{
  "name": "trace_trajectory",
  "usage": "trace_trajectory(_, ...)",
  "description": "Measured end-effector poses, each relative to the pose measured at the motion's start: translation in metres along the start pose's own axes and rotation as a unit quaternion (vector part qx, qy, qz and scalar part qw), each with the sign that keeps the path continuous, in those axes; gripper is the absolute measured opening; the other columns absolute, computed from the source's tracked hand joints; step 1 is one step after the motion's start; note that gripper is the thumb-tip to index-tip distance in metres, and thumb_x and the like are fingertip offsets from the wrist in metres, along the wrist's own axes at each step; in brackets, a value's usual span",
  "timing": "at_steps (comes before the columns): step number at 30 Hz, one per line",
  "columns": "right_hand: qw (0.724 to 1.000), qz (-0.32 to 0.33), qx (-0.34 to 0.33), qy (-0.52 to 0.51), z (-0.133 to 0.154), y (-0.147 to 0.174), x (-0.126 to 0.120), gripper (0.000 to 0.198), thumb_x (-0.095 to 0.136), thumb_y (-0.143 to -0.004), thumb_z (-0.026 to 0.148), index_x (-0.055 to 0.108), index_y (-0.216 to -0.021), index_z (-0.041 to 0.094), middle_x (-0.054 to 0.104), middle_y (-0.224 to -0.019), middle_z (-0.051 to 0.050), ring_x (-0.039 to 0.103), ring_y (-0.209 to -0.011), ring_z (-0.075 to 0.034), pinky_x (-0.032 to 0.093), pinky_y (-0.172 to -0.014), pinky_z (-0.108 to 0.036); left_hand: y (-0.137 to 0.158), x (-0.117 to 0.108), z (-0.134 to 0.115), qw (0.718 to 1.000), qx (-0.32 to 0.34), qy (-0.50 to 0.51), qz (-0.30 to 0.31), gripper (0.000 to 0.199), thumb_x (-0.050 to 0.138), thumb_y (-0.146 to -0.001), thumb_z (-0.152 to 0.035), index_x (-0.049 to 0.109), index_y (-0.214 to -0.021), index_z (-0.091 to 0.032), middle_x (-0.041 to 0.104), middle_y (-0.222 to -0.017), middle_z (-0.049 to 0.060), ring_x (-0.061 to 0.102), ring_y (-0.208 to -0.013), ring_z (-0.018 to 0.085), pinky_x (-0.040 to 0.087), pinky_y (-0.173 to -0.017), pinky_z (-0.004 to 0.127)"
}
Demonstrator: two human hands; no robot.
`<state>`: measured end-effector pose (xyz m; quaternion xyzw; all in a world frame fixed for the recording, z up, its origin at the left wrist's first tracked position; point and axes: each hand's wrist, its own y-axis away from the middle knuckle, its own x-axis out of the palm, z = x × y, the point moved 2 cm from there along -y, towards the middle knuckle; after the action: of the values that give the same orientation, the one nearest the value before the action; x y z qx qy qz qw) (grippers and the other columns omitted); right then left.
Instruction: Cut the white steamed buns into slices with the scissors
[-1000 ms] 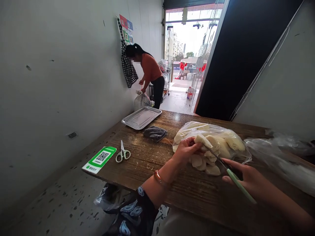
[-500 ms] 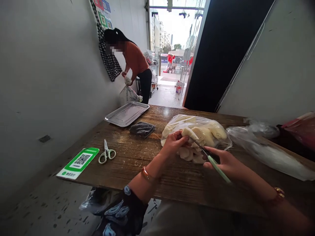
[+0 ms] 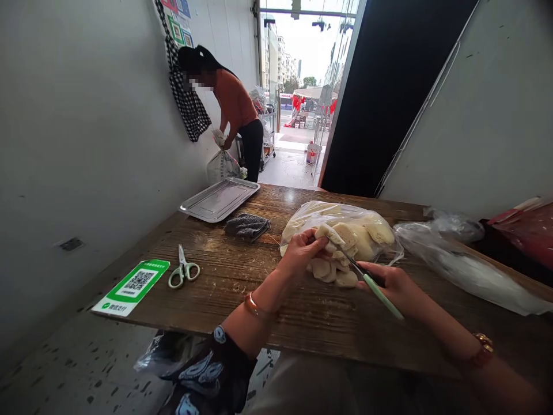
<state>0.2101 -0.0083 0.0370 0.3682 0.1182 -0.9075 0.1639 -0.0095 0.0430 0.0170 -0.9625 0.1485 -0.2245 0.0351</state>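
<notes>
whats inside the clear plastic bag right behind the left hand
Pale, rounded slices show in the clear plastic bag. The left hand and the piece it holds hide part of the bag's near side; anything beneath the top layer is covered.

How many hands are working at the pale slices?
2: the left hand pinches one slice by the bag; the right hand, to its right, holds a green-handled tool pointing toward that slice. None seems hidden.

1. Green-handled blade (image 3: 375, 288) deeper in slice (image 3: 322, 231) vs 1 s ago.
2. Beyond table's (image 3: 302, 323) far edge: co-worker's (image 3: 237, 101) bag (image 3: 222, 166) rounder vs ½ s ago.
3. View swung R: red bundle (image 3: 529, 227) near table's R edge now more in frame, plus R hand's (image 3: 391, 282) bracelet (image 3: 483, 349).
</notes>
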Motion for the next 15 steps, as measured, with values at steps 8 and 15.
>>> trace_trajectory(8,1.0,0.009,0.025,-0.004,0.002,0.004,-0.003,0.062,0.069,-0.08,0.05,0.068,-0.127,0.011,0.072,-0.124,-0.016,0.067,-0.111,-0.037,0.051,-0.097,-0.049,0.004,0.006,-0.005,0.998,-0.019,0.052,0.004,0.048,0.08,-0.069,-0.053,0.06,-0.085,-0.013,0.067,-0.07,0.0,0.066,-0.06,0.012,0.058,-0.059,0.025)
trace_trajectory(15,0.996,0.072,0.049,-0.011,0.012,0.007,-0.005,0.076,0.069,-0.079,0.053,0.057,-0.138,0.007,0.077,-0.1,-0.01,0.069,-0.093,-0.031,0.053,-0.085,-0.043,0.004,0.004,-0.003,1.0,0.004,0.006,0.002,0.046,0.078,-0.072,-0.053,0.063,-0.086,-0.012,0.066,-0.072,0.001,0.064,-0.06,0.011,0.058,-0.058,0.024)
